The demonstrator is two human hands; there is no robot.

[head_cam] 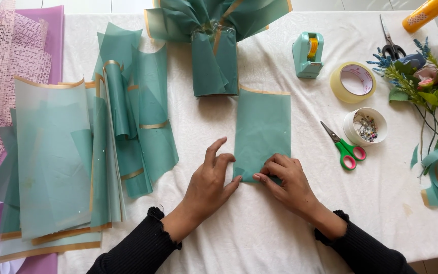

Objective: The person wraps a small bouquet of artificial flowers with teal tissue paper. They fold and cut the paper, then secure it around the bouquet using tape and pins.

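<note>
While the left hand (210, 183) rests flat, fingers released, on the white tablecloth (259, 238) beside it, the right hand (284, 181) pinches the near corner of a teal wrapping sheet (263, 127), barely folded. Behind it a wrapped bundle (215, 50) lies finished; a stack of teal sheets (72, 157) waits unused at left.

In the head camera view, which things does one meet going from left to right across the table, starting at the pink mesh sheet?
pink mesh sheet → stack of teal sheets → left hand → right hand → green scissors → white tub of small bits → artificial flowers
</note>
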